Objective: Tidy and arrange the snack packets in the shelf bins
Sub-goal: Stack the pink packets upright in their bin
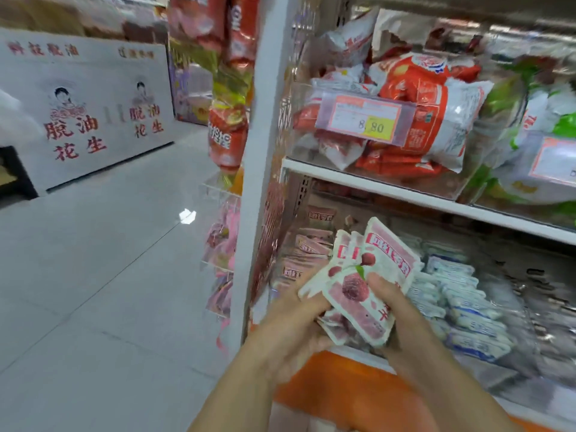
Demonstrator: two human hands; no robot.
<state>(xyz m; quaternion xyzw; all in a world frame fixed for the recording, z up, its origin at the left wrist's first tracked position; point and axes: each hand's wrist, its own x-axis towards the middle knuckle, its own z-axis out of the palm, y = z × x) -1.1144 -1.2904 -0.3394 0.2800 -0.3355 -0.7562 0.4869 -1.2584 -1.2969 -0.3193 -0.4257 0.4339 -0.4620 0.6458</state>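
**Both hands hold pink packets at the lower shelf**

A grey floor (93, 275) runs off to the left, with a white printed box (93, 104) at the far end. On the right, a white shelf (405, 194) carries a clear bin of red packets (420, 113). Below it, blue packets (461, 307) lie in rows. To their left, the left hand (293, 325) and right hand (402, 316) together grip a fanned bunch of pink packets (364, 288), held near and just above more like them. A price tag (364, 120) hangs on the upper bin's front.
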